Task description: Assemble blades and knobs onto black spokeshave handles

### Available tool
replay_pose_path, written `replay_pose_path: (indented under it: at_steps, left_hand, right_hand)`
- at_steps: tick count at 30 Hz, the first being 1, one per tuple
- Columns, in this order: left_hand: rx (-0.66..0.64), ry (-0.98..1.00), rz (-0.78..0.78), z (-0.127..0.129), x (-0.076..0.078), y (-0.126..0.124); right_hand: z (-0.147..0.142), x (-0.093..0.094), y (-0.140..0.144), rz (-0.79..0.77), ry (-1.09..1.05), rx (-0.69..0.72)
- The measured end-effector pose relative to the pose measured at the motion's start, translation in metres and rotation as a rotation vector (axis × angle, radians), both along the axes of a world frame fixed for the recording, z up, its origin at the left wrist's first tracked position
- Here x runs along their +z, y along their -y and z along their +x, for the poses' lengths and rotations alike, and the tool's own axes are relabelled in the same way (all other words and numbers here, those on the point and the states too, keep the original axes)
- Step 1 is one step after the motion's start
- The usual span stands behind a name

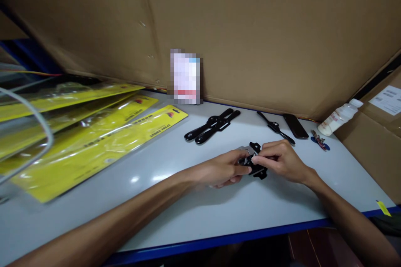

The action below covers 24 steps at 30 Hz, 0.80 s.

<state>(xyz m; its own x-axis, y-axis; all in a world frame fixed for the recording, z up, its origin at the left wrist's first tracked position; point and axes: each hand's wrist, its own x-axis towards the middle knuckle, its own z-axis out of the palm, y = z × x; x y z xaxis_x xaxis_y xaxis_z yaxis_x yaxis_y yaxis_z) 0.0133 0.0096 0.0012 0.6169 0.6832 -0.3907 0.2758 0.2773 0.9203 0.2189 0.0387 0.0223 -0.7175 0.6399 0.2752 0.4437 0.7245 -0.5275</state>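
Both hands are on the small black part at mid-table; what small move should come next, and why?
Probably keep pinching and press the pieces together: the left hand and right hand grip the black part from both sides just above the table, its pieces seemingly not yet seated.

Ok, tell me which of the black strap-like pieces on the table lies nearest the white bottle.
The thin single black piece, right of the crossed pair and beside the dark flat bar. The pair lies farther left, toward the yellow packets; the bottle is at the right.
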Motion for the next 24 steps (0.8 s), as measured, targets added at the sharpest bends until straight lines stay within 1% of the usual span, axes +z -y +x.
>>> replay_pose_path:
  at_steps: [2,4,7,9,11,15,20,24]
  left_hand:
    - [-0.004,0.006,0.002,-0.0002,0.0001,0.0002]
    - [-0.003,-0.001,0.007,-0.0003,-0.0001,0.0002]
    - [-0.002,-0.015,0.009,-0.0005,-0.0016,-0.0004]
    - [-0.006,-0.016,0.008,-0.0006,-0.0029,-0.0009]
    - [-0.016,-0.012,0.004,-0.0008,-0.0036,-0.0011]
    - [-0.020,-0.009,0.007,-0.0011,-0.0033,-0.0010]
    - [-0.023,0.000,0.013,-0.0012,-0.0036,-0.0006]
    - [-0.013,-0.020,0.008,-0.0014,-0.0044,-0.0007]
  right_hand:
    - [-0.0004,0.0008,0.0006,-0.014,0.014,0.026]
    - [-0.0003,0.0006,0.0002,0.014,0.024,0.029]
    - [0.0012,-0.0010,-0.0021,0.100,0.053,-0.014]
    - [0.0023,-0.0023,-0.0035,0.127,0.077,-0.040]
    - [0.0026,-0.0030,-0.0037,0.105,0.078,-0.028]
    - [0.0010,-0.0032,-0.0015,0.016,0.051,0.044]
    - [0.0004,-0.0032,-0.0013,0.089,0.062,-0.042]
    - [0.0004,-0.0033,-0.0017,0.029,0.054,0.023]
